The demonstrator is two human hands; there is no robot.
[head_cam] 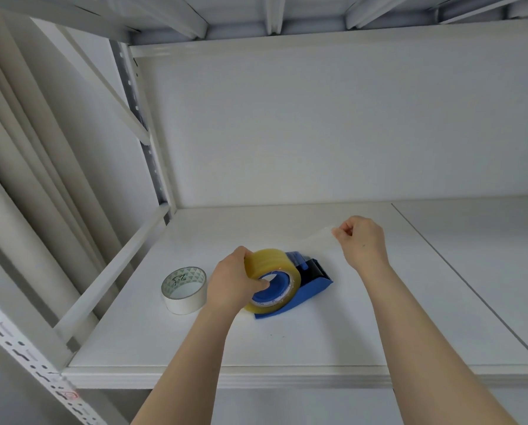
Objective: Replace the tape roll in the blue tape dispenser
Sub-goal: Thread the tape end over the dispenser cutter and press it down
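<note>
Left hand [230, 282] clamped on yellow tape roll [272, 279], right hand [362, 240] pinching clear tape end [318, 237].

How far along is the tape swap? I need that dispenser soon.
Mostly done: the yellowish clear tape roll already sits on the blue plastic tape dispenser, steadied by the left hand. In hand: the right hand pinches a clear tape strip pulled off the roll. Left: laying that strip across the black serrated cutter. A white tape roll lies beside it on the white shelf.
</note>
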